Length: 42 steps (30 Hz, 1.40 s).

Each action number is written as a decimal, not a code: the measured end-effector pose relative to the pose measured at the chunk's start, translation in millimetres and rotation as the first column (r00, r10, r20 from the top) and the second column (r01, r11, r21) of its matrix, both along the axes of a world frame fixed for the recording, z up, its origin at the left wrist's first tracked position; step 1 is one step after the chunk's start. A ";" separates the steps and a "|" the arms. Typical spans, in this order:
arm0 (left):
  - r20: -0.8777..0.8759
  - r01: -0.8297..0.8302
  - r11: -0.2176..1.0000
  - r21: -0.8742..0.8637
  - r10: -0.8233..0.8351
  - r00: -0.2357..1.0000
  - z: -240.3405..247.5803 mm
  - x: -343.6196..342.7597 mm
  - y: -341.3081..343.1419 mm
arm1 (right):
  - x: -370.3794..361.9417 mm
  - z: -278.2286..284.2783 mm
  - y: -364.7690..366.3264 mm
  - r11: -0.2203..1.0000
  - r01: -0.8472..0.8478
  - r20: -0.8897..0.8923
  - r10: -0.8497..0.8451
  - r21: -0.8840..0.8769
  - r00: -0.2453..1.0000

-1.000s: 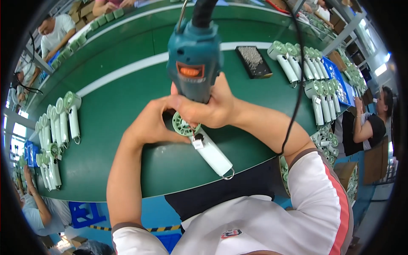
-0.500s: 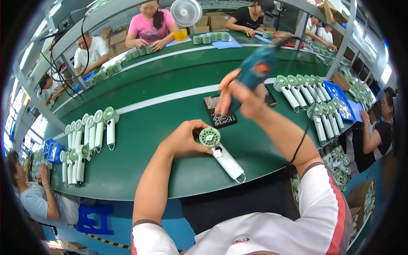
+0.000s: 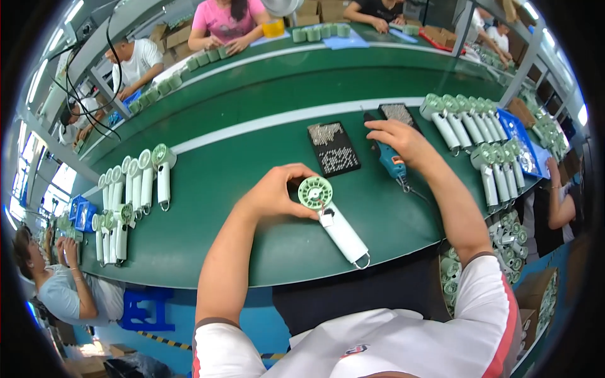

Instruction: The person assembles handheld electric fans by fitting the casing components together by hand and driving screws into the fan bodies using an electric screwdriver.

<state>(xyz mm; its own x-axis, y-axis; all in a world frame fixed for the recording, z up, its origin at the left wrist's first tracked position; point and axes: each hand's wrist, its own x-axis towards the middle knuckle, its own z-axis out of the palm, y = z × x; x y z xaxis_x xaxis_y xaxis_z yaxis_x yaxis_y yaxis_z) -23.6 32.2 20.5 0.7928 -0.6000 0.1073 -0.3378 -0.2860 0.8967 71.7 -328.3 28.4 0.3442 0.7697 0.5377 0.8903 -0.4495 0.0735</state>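
The left hand clasps 1 pale-green handheld fan by its round head on the green table, handle pointing near and right. The right hand lies over the teal screwdriver, far and right of the fan; whether it grips cannot be told.

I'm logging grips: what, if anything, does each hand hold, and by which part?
Left hand: white-handled fan, by its round pale-green head. Right hand: over the teal corded screwdriver; whether it grips cannot be told.

Smooth, glossy plastic forms the pale-green-and-white handheld fan at centre; the long dark-green table looks smooth, faintly shiny.
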 end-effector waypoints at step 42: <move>0.117 -0.024 0.998 -0.065 0.031 0.993 -5.1 2.4 -10.3 | -22.0 -6.5 19.3 0.987 0.147 -0.144 -0.155 -0.066 0.977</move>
